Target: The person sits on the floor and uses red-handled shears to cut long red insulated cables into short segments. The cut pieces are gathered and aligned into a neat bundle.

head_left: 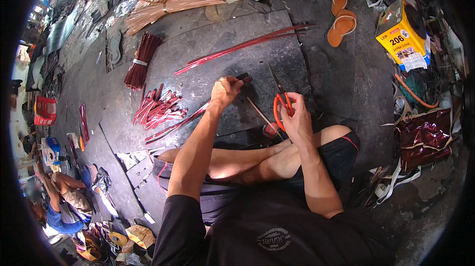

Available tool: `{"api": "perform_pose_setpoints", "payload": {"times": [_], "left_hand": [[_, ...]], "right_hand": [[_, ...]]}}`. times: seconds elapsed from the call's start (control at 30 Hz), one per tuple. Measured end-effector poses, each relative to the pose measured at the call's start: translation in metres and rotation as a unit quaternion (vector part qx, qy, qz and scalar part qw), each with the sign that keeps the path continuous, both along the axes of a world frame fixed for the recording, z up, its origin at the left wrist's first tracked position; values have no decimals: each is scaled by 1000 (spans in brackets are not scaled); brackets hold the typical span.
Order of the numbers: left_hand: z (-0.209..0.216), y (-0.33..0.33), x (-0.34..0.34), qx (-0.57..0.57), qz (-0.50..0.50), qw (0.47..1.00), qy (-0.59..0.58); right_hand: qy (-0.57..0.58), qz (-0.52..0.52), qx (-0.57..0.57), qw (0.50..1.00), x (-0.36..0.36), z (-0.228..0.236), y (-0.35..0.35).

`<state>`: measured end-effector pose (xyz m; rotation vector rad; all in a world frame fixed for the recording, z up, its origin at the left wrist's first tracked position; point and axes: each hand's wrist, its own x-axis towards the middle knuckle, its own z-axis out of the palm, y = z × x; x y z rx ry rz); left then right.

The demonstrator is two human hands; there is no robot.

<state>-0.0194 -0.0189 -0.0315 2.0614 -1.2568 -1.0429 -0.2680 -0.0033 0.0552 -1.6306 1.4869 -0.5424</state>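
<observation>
My left hand (227, 91) is closed around a few narrow dark red strips (183, 126). Their short ends stick out past the fingers, and the long part trails toward the lower left. My right hand (298, 120) grips orange-handled scissors (278, 110), whose blades point away from me, apart from the strips. Left of my left hand is a loose pile of short glossy red strips (159, 108). Behind it lies a tied bundle of dark red strips (142, 62) with a pale band. Long red strips (237, 48) stretch across the board beyond my hands.
Tan strip bundles (173, 0) lie at the far side. Brown sandals (341, 21), a yellow box (402, 34) and a shiny maroon bag (425, 137) are on the right. A person in blue (64, 220) sits at lower left. My crossed legs border the dark work board (267, 23).
</observation>
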Motion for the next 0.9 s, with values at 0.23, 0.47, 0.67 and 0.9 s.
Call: {"api": "perform_pose_setpoints", "payload": {"times": [0.23, 0.47, 0.67, 0.9], "left_hand": [[-5, -6, -8, 28, 4, 994, -105], [9, -6, -14, 41, -9, 988, -150], [13, 25, 12, -26, -61, 973, -223], [22, 67, 90, 104, -104, 987, -59]], "right_hand": [[55, 116, -125, 984, 8, -14, 8], [93, 143, -91, 981, 11, -29, 8], [86, 125, -58, 987, 14, -32, 11], [101, 121, -27, 987, 15, -28, 7]]}}
